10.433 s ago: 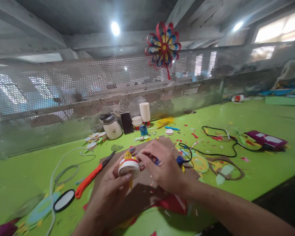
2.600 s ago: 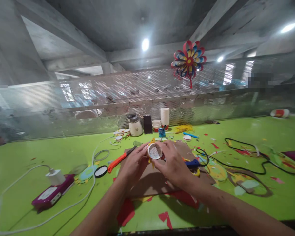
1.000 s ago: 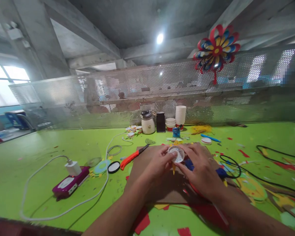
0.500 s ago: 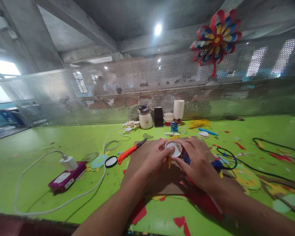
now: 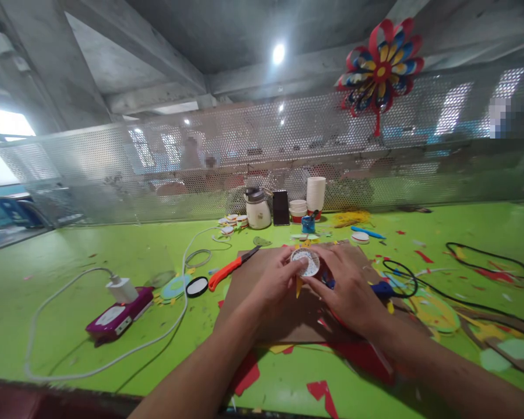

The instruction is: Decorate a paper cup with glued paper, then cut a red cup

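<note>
Both the left hand (image 5: pixel 268 285) and right hand (image 5: pixel 347 285) pinch a small paper cup (image 5: pixel 305 262), its contents unseen, above brown cardboard (image 5: pixel 248 285) on the scrap-strewn green table (image 5: pixel 70 256).

Small paper cup (image 5: pixel 305 262), white with a gridded base turned toward the camera, lay on its side above brown cardboard (image 5: pixel 262 302); yellow paper bits stuck out around it, pinched between both hands.

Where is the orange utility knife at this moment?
In the head view, the orange utility knife lies on the green table, left of the left hand, with its blade end on the brown cardboard sheet and the black-rimmed disc nearby.
</note>
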Available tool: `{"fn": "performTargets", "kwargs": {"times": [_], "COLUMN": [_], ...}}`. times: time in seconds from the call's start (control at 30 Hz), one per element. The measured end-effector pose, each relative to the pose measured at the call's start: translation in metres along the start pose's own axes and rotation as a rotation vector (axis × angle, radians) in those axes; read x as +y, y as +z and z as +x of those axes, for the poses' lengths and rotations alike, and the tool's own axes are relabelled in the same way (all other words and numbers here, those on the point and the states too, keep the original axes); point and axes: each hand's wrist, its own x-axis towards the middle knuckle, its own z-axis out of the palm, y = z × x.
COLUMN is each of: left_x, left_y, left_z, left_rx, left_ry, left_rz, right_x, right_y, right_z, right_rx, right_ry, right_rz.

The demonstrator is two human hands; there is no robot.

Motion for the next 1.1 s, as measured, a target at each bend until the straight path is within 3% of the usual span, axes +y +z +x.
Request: {"fn": "performTargets", "kwargs": {"times": [0.5,0.83,1.1], "left_x": [0.004,0.011,0.019], "left_y": [-0.004,-0.007,-0.001], "left_z": [0.003,0.003,-0.003], "left_rx": [0.041,0.072,0.047], "left_ry": [0.018,0.157,0.148], "left_rz": [0.103,0.344,0.384], "right_x": [-0.005,-0.001,0.002], "right_y": [-0.001,0.002,0.004], "right_z": [0.004,0.008,0.006], "right_rx": [0.01,0.126,0.179], "right_ry": [0.018,-0.033,-0.092], "right_rz": [0.005,0.088,0.115]}}
